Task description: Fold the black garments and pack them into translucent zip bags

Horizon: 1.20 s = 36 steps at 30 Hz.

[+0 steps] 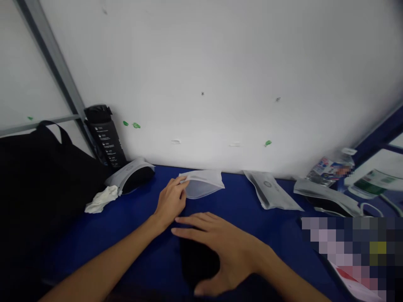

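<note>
Blue table (252,209): left hand (170,201) pinching frosted pouch (203,184); right hand (226,251) spread flat over black object (197,262).

Single head-worn view, looking forward and down across the blue counter (252,209) toward the white wall (220,75); forearms close below the lens.

On your table (132,226), a pouch (204,183) lies against the wall (220,75), a bottle (106,136) stands far left, another pouch (270,191) lies right.
</note>
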### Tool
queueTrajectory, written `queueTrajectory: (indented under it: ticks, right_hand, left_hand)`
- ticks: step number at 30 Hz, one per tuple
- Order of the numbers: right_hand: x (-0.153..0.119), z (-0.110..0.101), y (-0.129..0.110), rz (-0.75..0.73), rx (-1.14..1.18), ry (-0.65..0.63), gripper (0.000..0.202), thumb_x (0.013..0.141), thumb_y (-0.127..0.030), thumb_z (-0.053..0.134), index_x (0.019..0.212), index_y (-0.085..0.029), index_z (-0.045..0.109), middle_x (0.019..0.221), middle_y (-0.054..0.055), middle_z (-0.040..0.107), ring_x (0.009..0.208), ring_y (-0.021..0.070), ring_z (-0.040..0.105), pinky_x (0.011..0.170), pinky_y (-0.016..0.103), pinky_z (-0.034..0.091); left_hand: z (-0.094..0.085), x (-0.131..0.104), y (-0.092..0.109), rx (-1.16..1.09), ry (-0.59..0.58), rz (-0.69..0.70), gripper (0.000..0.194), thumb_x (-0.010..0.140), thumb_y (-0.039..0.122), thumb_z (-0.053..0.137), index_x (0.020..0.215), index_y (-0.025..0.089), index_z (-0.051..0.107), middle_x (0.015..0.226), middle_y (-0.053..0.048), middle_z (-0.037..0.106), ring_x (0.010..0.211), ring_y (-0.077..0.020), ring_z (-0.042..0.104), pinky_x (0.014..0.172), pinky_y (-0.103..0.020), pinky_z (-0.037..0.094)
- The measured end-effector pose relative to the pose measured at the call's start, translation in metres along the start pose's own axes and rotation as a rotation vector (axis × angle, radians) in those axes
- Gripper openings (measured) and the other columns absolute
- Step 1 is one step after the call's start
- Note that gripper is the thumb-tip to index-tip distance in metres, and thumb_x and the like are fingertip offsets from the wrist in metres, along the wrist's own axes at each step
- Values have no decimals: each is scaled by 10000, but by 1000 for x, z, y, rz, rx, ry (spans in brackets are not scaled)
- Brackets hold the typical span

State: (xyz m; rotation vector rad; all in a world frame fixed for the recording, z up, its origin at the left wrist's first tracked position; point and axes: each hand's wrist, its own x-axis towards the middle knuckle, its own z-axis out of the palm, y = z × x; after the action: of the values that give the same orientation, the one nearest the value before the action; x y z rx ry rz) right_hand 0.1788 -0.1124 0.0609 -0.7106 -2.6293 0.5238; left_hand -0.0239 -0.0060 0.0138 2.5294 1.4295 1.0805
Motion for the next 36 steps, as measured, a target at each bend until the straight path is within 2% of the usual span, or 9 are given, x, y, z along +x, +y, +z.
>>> queueTrajectory:
  ticks: [4, 8, 12, 15, 17, 19, 23, 30, 36]
  right_hand:
    - [1, 14, -2, 40, 8, -108, 1291, 600, -424, 968, 1661, -403, 232, 1715, 117, 271, 1478, 418, 432, 1223, 628, 313]
    - [0, 9, 4, 50, -1, -99, 1272, 585, -333, 962, 1650, -407, 270, 1682, 103, 345, 1459, 385, 456, 1239, 598, 304]
    - [-4, -4, 21, 94, -96, -4, 1030, 664, -319, 911, 1573, -341, 427, 1573, 99, 486, 1418, 355, 487, 1224, 557, 346]
    - [-7, -13, 40, 215, -232, 111, 749, 728, -411, 905, 1381, -248, 578, 1407, 125, 596, 1282, 347, 566, 1135, 557, 442]
    - [-11, -17, 51, 303, -315, 164, 592, 784, -439, 880, 1268, -218, 620, 1287, 124, 644, 1160, 330, 613, 1061, 558, 493]
    - [-13, -18, 59, 358, -365, 186, 517, 830, -417, 846, 1258, -217, 635, 1250, 116, 659, 1116, 320, 624, 1028, 554, 509]
    - [-18, -18, 64, 384, -371, 178, 687, 766, -365, 838, 1401, -233, 611, 1372, 122, 635, 1227, 355, 578, 1061, 564, 490]
    - [-20, -17, 58, 372, -374, 60, 965, 591, -9, 594, 1528, -218, 487, 1484, 135, 561, 1242, 327, 588, 1043, 486, 523]
    - [-17, -16, 57, 429, -409, 37, 1037, 593, 50, 499, 1584, -212, 346, 1477, 135, 566, 1236, 313, 628, 982, 431, 541]
  left_hand:
    - [-2, 3, -3, 18, -9, -43, 479, 931, 34, 492, 1273, 282, 718, 1420, -24, 648, 1247, -286, 626, 1063, -473, 565]
    - [-4, 5, -6, 19, 40, -38, 485, 926, 31, 502, 1289, 275, 710, 1419, -31, 651, 1247, -278, 631, 1086, -463, 553]
    - [-3, 6, -13, 41, 63, -49, 480, 930, 45, 501, 1303, 272, 700, 1416, -31, 653, 1285, -279, 618, 1101, -453, 544]
    - [-3, 6, -16, 49, 71, -64, 476, 930, 53, 502, 1317, 254, 693, 1421, -45, 648, 1299, -290, 611, 1109, -463, 539]
    - [-3, 6, -17, 46, 81, -84, 480, 925, 59, 510, 1337, 237, 683, 1431, -64, 639, 1301, -308, 606, 1075, -480, 561]
    - [-3, 6, -17, 39, 94, -88, 495, 917, 57, 517, 1353, 232, 674, 1435, -78, 634, 1296, -321, 605, 1054, -493, 573]
    - [-1, 4, -15, 43, 119, -73, 503, 911, 54, 515, 1344, 251, 678, 1422, -63, 641, 1282, -308, 614, 1049, -462, 577]
    - [4, 1, -11, 51, 88, -65, 480, 917, 59, 509, 1326, 245, 677, 1414, -60, 644, 1279, -301, 613, 1048, -452, 576]
    - [4, 1, -11, 54, 65, -80, 486, 911, 44, 513, 1327, 238, 673, 1430, -64, 634, 1296, -313, 605, 1066, -480, 568]
